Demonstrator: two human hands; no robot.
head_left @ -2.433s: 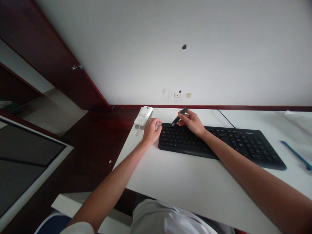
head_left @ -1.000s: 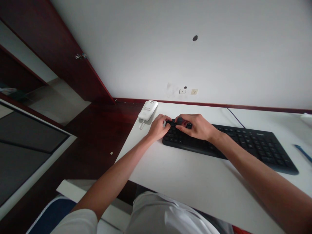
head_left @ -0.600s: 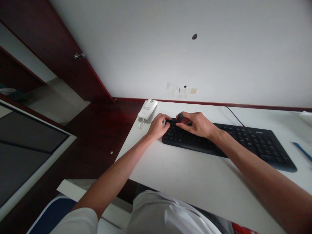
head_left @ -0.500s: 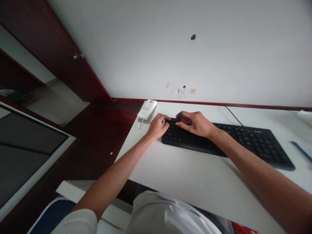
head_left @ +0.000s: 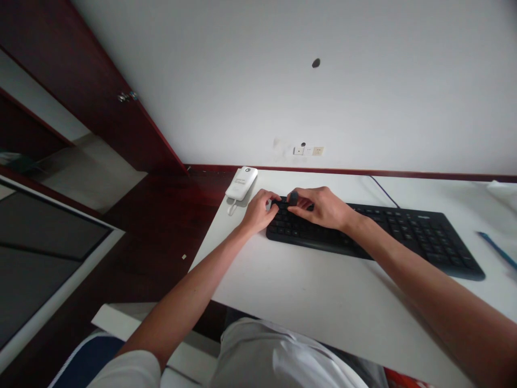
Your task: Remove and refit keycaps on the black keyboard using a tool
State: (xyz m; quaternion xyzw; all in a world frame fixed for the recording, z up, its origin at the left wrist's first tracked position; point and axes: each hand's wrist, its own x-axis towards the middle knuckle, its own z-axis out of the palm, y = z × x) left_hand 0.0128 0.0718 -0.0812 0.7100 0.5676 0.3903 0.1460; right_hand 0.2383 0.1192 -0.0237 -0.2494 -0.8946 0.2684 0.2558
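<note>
A black keyboard [head_left: 407, 231] lies on the white desk, partly covered by my right hand and forearm. Its left end is gripped by my left hand [head_left: 260, 209], the thumb over the keys and the fingers curled at the far corner. My right hand [head_left: 323, 207] is closed on a small dark grey block-like piece [head_left: 293, 198] over the upper left keys. Thumb and fingers pinch it; its lower end is hidden, so its exact kind does not show.
A white power bank [head_left: 242, 183] with a short cable loop rests at the desk's left corner. The keyboard's cable [head_left: 383, 191] runs toward the wall. To the right are a blue strip-like object [head_left: 498, 250] and some white material [head_left: 503, 191]. Sockets [head_left: 308, 151] sit on the wall.
My right hand and the dark piece have shifted slightly left and nearer to me over the keys. My left hand stays at the keyboard's left end. The view has moved a little.
</note>
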